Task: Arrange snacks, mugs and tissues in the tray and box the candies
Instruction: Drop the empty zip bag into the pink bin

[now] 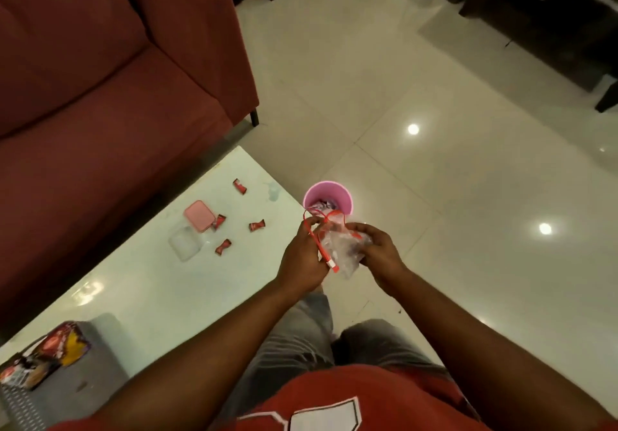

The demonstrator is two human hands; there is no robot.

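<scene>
Clear plastic bag point(346, 251), red-edged: held above the pink bin point(329, 192) beside the table corner, gripped by the right hand point(379, 251) with curled fingers; its red strip is pinched by the left hand point(301, 261). Red-wrapped candies point(256, 226): four, scattered on the pale table point(150, 290). Clear box point(185, 242) and pink lid point(199, 215): laid among them, lid off. Snack packets point(63, 347): piled in the grey tray point(103, 357) at the near table end.
</scene>
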